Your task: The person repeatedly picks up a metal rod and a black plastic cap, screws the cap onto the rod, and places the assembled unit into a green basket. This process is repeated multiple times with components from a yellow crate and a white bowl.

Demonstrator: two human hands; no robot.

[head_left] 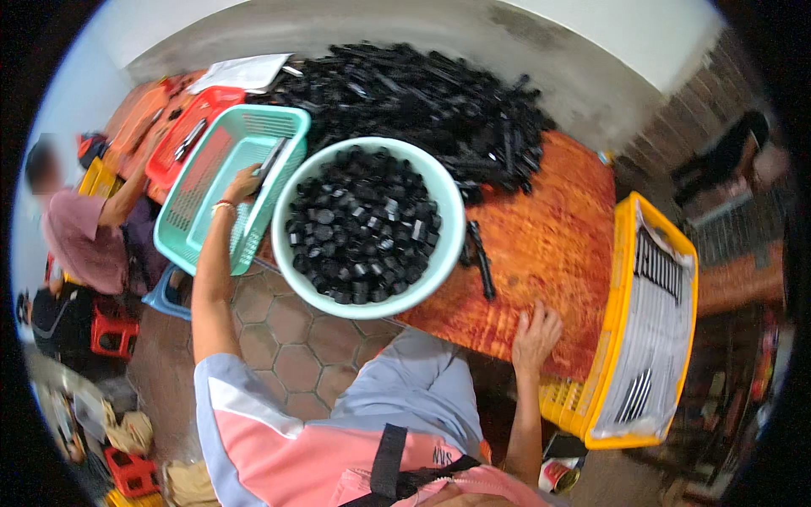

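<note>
My left hand (242, 183) reaches into the mint-green plastic basket (291, 122), its fingers closed on a slim dark stick-shaped piece (272, 159). My right hand (537, 336) lies on the reddish wooden table (549, 253) near its front edge, fingers stretched out and nothing in them. Between my arms stands a pale green round basin (454, 211) full of short black caps (363, 228). A single long black tube (482, 260) rests on the wood beyond my right hand. Behind the basin spreads a big heap of black tubes (414, 93).
Right of the table stands a yellow crate (623, 313) lined with white sheeting, with rows of slim dark pieces. A red basket (226, 97) holding metallic pieces sits beyond the green one. At far left a co-worker (80, 228) reaches toward the table; another person (748, 156) is far right.
</note>
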